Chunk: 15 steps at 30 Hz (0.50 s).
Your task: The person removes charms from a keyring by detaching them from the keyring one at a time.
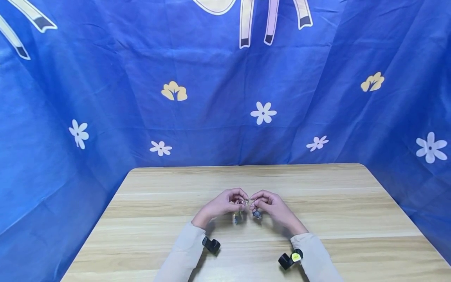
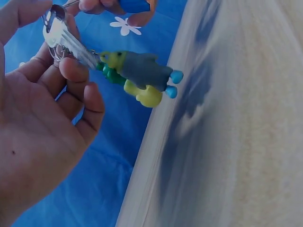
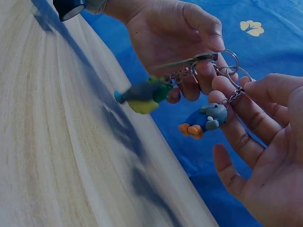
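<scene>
Above the table, my left hand [image 1: 223, 204] pinches a metal key ring between thumb and fingers. From it hang keys [image 2: 78, 47] and small toy charms: a grey figure [image 2: 142, 68] with a yellow head and blue feet, and a green-and-yellow one [image 2: 147, 96] partly behind it. My right hand [image 1: 275, 207] pinches a split ring [image 3: 239, 72] with a short chain [image 3: 233, 96]. On that chain dangles an elephant charm [image 3: 203, 120] with a blue body and orange feet. In the right wrist view the two hands' rings meet or overlap; whether they are linked, I cannot tell.
A light wood-grain table [image 1: 158, 196] lies beneath both hands. Blue cloth [image 1: 218, 129] printed with flowers and animal legs hangs behind and at both sides. Each sleeved wrist carries a black camera [image 1: 212, 246].
</scene>
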Motion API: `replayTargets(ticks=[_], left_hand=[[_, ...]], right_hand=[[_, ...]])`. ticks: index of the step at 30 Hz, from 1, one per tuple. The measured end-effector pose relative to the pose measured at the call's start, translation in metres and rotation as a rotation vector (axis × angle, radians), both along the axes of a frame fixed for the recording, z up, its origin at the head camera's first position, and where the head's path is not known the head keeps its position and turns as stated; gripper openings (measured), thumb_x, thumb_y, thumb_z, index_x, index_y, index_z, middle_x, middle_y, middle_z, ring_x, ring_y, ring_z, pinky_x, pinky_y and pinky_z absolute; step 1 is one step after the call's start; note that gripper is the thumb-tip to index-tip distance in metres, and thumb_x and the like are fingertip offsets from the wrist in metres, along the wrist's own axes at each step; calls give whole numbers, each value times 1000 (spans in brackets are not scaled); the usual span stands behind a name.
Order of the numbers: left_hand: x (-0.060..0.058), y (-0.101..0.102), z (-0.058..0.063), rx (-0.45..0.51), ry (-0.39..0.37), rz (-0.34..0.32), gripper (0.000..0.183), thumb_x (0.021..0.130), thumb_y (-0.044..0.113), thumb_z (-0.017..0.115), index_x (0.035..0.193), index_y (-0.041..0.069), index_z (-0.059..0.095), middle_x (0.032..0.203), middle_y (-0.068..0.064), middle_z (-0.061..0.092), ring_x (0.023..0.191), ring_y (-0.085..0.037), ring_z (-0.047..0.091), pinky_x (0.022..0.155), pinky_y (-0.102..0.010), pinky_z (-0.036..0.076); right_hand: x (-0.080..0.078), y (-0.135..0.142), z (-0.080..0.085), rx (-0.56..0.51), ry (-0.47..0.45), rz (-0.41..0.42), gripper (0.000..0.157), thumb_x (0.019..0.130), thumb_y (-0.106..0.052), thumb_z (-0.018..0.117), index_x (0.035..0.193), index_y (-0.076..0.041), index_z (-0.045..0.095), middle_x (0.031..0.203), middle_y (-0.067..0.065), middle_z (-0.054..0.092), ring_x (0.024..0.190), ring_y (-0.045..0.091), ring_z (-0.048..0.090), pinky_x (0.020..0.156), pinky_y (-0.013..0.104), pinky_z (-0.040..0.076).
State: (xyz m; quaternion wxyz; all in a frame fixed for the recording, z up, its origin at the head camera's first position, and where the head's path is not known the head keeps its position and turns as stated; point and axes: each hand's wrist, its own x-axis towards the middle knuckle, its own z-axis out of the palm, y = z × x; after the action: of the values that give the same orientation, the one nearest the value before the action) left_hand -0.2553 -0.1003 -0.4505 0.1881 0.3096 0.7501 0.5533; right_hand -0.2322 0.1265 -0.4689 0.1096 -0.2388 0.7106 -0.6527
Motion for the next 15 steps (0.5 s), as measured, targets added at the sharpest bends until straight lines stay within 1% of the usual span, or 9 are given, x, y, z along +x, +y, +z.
replayTargets(ticks=[2,5,8,10,15], left_hand=[[-1,0,-1,-15,16,13,24,86,7,65,108,-1,60,89,1,59,83,-10,55,78,-23,45],[-2,1,-2,-16,32,30,21,86,10,67,103,1,62,94,-1,61,90,-14,55,87,-32,44],[-2,2,-3,5,48,37,20,86,10,66,102,0,61,97,-3,62,94,-15,55,92,-39,42],[-2,3,-3,24,46,34,22,85,9,66,103,-2,60,97,-4,63,93,-14,56,92,-40,43],[-1,4,-4,63,6,27,27,85,9,65,107,-4,58,91,1,64,88,-9,60,89,-33,44]], right_hand=[[0,0,1,-5,4,5,28,96,-7,51,116,12,54,101,35,63,84,7,68,79,29,57],[1,0,2,-13,14,15,29,95,-6,51,117,13,53,102,36,63,85,6,68,81,28,57],[1,0,3,-27,24,22,29,96,-6,51,117,14,53,102,36,63,87,6,68,82,27,57],[1,0,3,-26,29,20,29,96,-7,51,117,13,53,101,33,64,86,6,68,82,27,56],[1,1,3,-9,36,5,28,95,-7,52,116,11,55,100,31,66,85,6,68,81,26,56]])
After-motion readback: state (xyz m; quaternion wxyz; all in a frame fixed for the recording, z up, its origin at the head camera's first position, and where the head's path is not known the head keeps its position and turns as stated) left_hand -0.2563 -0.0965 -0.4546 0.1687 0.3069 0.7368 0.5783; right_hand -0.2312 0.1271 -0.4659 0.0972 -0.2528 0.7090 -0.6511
